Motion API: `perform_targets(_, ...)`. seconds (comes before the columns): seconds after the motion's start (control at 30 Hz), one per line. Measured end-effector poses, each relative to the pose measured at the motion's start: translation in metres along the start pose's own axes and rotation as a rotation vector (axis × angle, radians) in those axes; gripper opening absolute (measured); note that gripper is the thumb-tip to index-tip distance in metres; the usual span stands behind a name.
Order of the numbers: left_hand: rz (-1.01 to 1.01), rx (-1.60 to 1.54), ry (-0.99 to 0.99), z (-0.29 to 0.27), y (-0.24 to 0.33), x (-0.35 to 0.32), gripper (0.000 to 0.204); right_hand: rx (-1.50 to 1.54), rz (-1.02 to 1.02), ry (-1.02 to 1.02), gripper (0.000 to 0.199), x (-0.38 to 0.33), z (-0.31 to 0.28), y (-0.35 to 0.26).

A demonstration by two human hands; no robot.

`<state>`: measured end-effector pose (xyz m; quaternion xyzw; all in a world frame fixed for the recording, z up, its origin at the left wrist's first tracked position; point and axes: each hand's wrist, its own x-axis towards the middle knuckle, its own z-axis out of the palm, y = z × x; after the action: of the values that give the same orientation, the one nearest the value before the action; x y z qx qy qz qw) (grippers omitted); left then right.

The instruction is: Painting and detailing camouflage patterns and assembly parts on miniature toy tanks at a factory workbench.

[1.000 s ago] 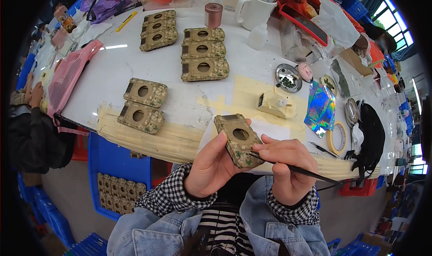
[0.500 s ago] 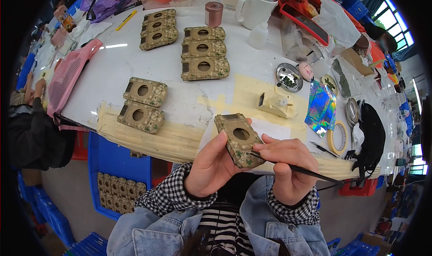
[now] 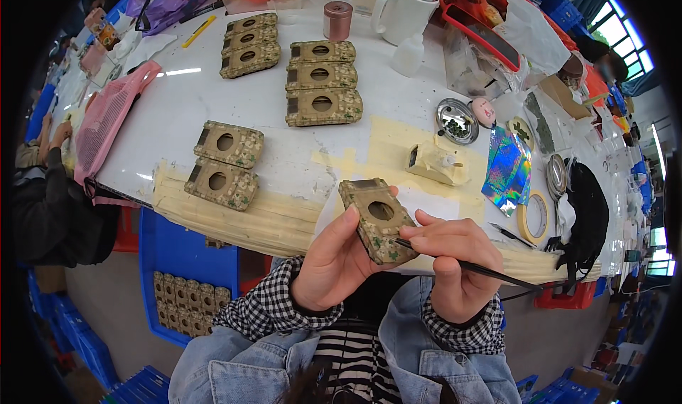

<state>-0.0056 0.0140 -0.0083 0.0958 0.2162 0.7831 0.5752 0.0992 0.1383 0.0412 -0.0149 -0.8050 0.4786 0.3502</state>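
My left hand [image 3: 328, 263] grips a camouflage-painted model tank hull [image 3: 366, 226] with a round hole in its top, tilted above the table's front edge. My right hand [image 3: 462, 255] pinches what look like black tweezers [image 3: 490, 270], their tip at the hull's near right corner. Whether anything sits in the tip is too small to tell. Dark green patches show on that end of the hull. Two similar hulls [image 3: 222, 182] lie to the left, and more stand in rows [image 3: 323, 108] farther back.
A taped block [image 3: 435, 164], a round metal dish [image 3: 462, 135] with green bits, shiny holographic sheets [image 3: 506, 173], a tape roll [image 3: 524, 228] and a craft knife [image 3: 508, 233] lie at right. A blue tray [image 3: 188, 262] of hulls is below left. A white mug [image 3: 401, 17] stands behind.
Hardly anything differs. My right fingers and the tweezers have shifted very slightly at the hull's corner; my left hand keeps the hull in place.
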Motion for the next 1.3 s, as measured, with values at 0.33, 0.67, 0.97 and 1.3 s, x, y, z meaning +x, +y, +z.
perform_targets(0.33,0.006,-0.004,0.002,0.0008,-0.0005,0.0005,0.056,0.063,0.016,-0.068,0.02,-0.0019,-0.0068,0.0029)
perform_targets(0.67,-0.001,0.005,-0.006,0.0012,0.0006,0.0004,0.057,0.062,0.012,-0.077,0.02,-0.001,-0.0071,0.0027)
perform_targets(0.97,0.003,0.008,-0.008,0.0001,0.0001,0.0005,0.056,0.063,0.011,-0.081,0.019,-0.0007,-0.0071,0.0021)
perform_targets(1.3,0.001,0.001,-0.008,-0.0007,-0.0002,0.0005,0.056,-0.004,0.009,-0.008,0.031,0.0005,-0.0006,-0.0001)
